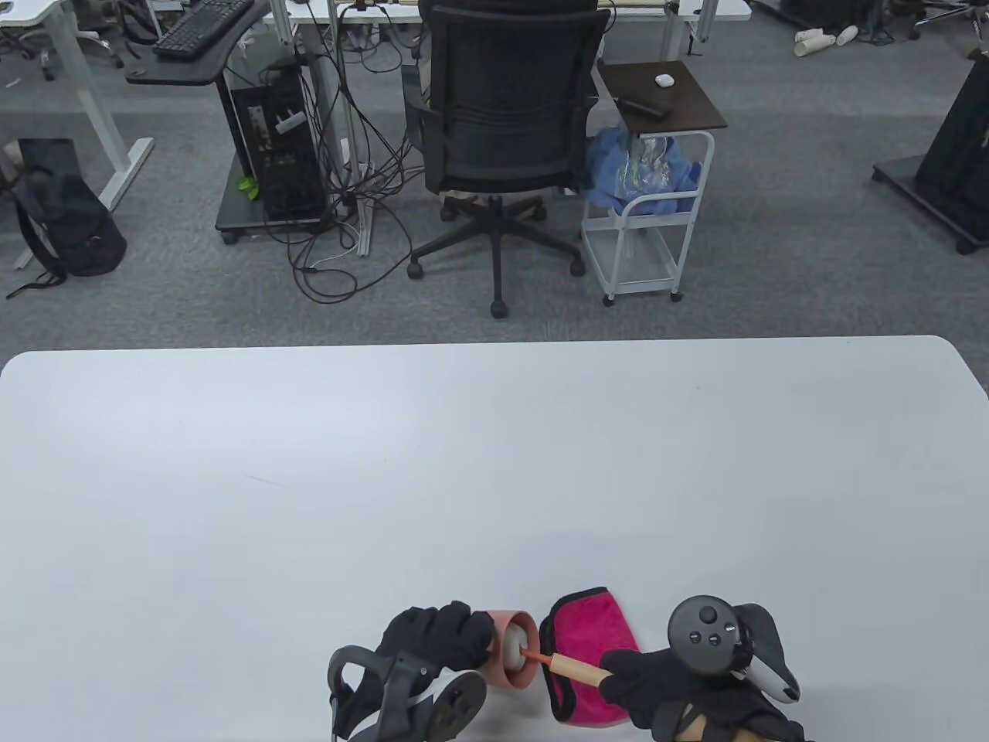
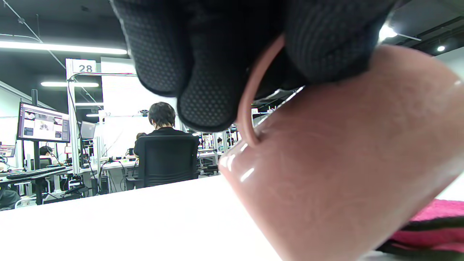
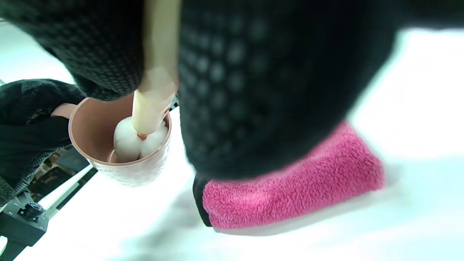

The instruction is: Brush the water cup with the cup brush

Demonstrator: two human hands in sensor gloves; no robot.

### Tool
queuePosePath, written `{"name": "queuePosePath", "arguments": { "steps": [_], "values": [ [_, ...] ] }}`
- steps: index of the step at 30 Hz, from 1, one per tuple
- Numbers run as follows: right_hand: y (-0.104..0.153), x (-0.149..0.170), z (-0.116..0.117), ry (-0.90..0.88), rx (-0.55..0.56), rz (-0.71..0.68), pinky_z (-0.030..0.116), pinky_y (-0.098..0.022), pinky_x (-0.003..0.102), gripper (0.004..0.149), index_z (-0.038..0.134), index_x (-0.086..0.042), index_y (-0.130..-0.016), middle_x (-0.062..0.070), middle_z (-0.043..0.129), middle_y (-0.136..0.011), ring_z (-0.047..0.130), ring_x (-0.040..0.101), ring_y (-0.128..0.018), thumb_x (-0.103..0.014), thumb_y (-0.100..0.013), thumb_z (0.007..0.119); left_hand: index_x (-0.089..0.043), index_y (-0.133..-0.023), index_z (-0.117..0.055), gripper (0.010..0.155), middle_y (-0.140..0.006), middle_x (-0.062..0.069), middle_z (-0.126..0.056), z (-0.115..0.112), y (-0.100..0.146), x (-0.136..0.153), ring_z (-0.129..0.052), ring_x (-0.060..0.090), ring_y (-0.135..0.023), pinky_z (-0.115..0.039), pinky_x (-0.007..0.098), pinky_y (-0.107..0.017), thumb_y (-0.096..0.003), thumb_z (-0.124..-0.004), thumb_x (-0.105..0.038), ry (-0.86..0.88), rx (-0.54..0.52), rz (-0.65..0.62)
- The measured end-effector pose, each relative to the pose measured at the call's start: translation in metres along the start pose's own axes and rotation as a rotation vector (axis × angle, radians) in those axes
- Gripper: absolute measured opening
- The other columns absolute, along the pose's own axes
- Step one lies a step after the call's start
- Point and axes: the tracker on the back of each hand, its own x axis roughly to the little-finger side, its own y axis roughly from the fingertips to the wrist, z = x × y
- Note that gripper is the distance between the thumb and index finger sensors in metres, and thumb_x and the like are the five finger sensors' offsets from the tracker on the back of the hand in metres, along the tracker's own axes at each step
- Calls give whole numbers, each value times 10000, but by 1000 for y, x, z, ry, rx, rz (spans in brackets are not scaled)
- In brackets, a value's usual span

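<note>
Pink cup point(image 1: 516, 648) tilted, clamped in left grip point(image 1: 433, 638); right grip point(image 1: 672, 684) clamps brush point(image 1: 568, 668), head inside cup.

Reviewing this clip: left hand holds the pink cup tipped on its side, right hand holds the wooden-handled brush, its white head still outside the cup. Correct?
Not quite. The brush head is already inside the cup, as the right wrist view shows. The left hand holding the cup and the right hand gripping the handle are correct.
</note>
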Motion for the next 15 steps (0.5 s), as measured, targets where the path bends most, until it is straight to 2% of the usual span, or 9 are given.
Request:
{"name": "queuePosePath", "arguments": {
  "steps": [9,15],
  "values": [
    [-1,0,6,-10,-82,17,851,-17,332,532,835,-201,-884,121,1041,-424,1015,190,-1,-500,-446,800,-361,-781,-852,417,-796,-35,-907,1,0,-1,-1073,206,-585,-887,395,-559,-370,-824,-427,-10,4,3],
    [0,-4,7,-11,-89,-16,843,-27,346,533,832,-191,-887,135,1035,-429,1010,212,-12,-488,-445,804,-362,-780,-850,417,-796,-40,-905,1,1,-1,-1073,202,-584,-889,393,-557,-369,-822,-427,-13,-2,7]
  ]
}}
